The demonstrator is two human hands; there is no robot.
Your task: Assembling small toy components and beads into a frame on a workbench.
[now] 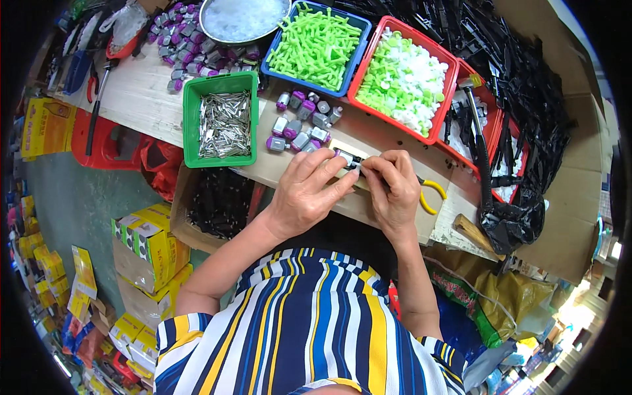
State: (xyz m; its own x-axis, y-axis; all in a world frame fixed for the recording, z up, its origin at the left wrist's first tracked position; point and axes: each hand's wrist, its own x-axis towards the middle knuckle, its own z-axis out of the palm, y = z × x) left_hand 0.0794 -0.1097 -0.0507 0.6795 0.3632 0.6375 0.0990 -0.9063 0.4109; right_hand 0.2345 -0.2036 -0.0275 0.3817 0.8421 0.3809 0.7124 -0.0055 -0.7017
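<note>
Close together at the bench's front edge, both hands work over a small black part with a silvery block in it (pixel 343 157). My left hand (pixel 304 196) steadies this part, its fingers bent and fingertips pressed against it. From the other side my right hand (pixel 394 187) pinches at the part's right end with thumb and forefinger. Whatever sits in that pinch is too small to make out. Just beyond lie several small silver motors with purple ends (pixel 303 122). Yellow-handled pliers (pixel 432 196) rest right of my right hand, partly hidden behind it.
A green bin of metal pins (pixel 187 125) stands left of my hands. Farther back are a blue tray of green plastic pieces (pixel 266 66), a red tray of green and white caps (pixel 359 95), and a metal bowl (pixel 260 36). A hammer (pixel 484 158) and black plastic parts (pixel 520 85) crowd the right.
</note>
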